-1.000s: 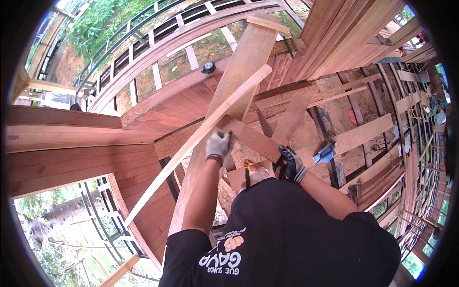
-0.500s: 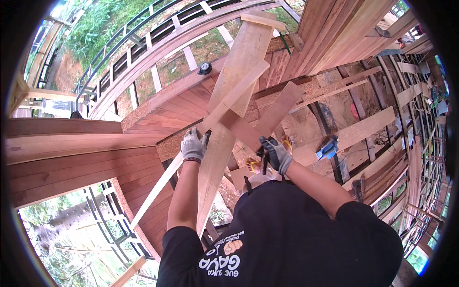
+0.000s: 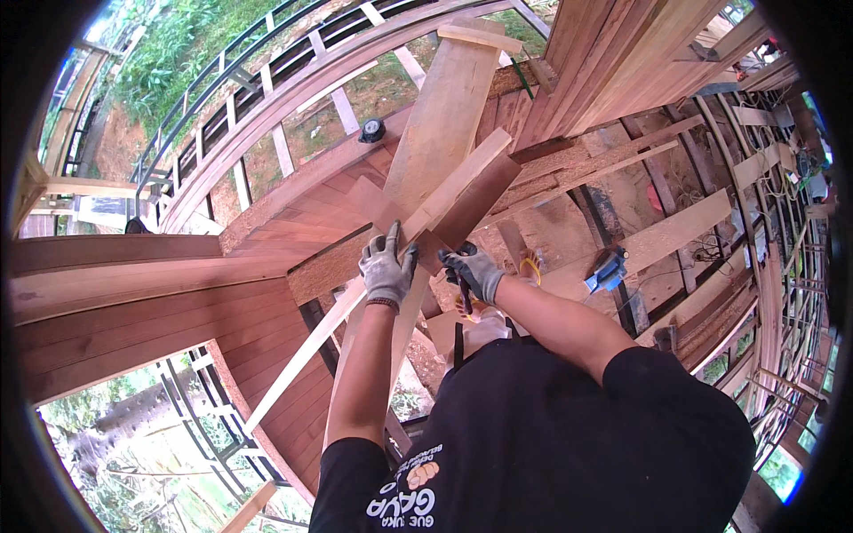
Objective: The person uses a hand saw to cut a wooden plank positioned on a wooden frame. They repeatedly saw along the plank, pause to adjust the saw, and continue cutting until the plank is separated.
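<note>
My left hand (image 3: 387,269), in a grey glove with dark fingertips, is closed around a pale wooden strip (image 3: 462,184), its index finger stretched along it. The strip slants over a wide pale plank (image 3: 442,120). Under the strip, a short reddish-brown board piece (image 3: 371,202) crosses at an angle. Another reddish-brown board (image 3: 484,200) lies along the strip's right side. My gloved right hand (image 3: 477,272) is closed on a dark slim tool (image 3: 466,298) pointing down; its exact kind is unclear. Its fingers are close to the near end of the short piece.
A black round tape measure (image 3: 371,131) sits on the curved plank edge. At right, a blue power tool (image 3: 608,271) rests on the joists. Stacked planks (image 3: 613,71) stand at the upper right. A window opening (image 3: 151,426) is at lower left. Sandalled feet (image 3: 530,266) stand below me.
My left hand has moved right and my right hand left, bringing them closer. The reddish-brown boards have turned: one now lies alongside the pale strip, the short piece crosses beneath it.
</note>
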`<state>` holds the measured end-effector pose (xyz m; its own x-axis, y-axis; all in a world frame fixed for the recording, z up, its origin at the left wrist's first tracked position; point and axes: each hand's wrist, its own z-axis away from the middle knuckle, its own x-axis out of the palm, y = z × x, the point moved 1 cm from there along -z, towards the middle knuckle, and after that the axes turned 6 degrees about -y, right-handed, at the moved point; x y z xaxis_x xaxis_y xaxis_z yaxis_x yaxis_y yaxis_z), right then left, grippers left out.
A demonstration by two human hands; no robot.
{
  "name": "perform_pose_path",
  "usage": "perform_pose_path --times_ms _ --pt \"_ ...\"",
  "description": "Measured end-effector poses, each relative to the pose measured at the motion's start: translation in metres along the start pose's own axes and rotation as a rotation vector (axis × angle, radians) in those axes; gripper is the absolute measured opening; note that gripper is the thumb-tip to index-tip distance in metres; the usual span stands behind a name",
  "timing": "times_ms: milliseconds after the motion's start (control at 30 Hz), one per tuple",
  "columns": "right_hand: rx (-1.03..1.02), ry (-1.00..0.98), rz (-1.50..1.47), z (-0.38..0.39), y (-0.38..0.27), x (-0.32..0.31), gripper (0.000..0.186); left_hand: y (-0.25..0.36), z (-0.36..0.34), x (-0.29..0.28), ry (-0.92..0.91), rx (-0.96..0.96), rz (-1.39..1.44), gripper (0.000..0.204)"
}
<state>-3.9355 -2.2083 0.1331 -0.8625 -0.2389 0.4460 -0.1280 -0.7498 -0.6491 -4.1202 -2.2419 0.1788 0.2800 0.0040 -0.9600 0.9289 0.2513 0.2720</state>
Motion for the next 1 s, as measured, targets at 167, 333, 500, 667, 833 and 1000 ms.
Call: perform_pose_path --times_ms 167,333,500,667,833,1000 --pt "-0.085 -0.004 -0.207 -0.006 0.014 0.000 0.028 0.012 -0.009 -0.001 -0.049 -0.079 -0.011 0.052" --pt "-0.067 0.002 -0.223 -0.008 0.016 0.004 0.024 0.002 -0.010 0.000 -0.040 -0.057 0.033 0.050" --pt "-0.143 0.016 -0.303 -0.002 0.013 -0.001 0.024 0.005 -0.012 -0.004 0.009 -0.040 0.064 0.049" --pt "-0.134 0.043 -0.398 0.039 0.005 -0.051 0.023 -0.006 -0.022 -0.002 0.094 -0.060 0.065 0.049" --pt "-0.223 0.183 -0.358 0.096 0.005 -0.118 0.016 -0.021 -0.046 0.001 0.134 -0.111 0.112 0.048" --pt "-0.242 0.128 -0.217 0.150 -0.006 -0.135 0.021 -0.030 -0.053 0.009 0.107 -0.169 0.178 0.048"
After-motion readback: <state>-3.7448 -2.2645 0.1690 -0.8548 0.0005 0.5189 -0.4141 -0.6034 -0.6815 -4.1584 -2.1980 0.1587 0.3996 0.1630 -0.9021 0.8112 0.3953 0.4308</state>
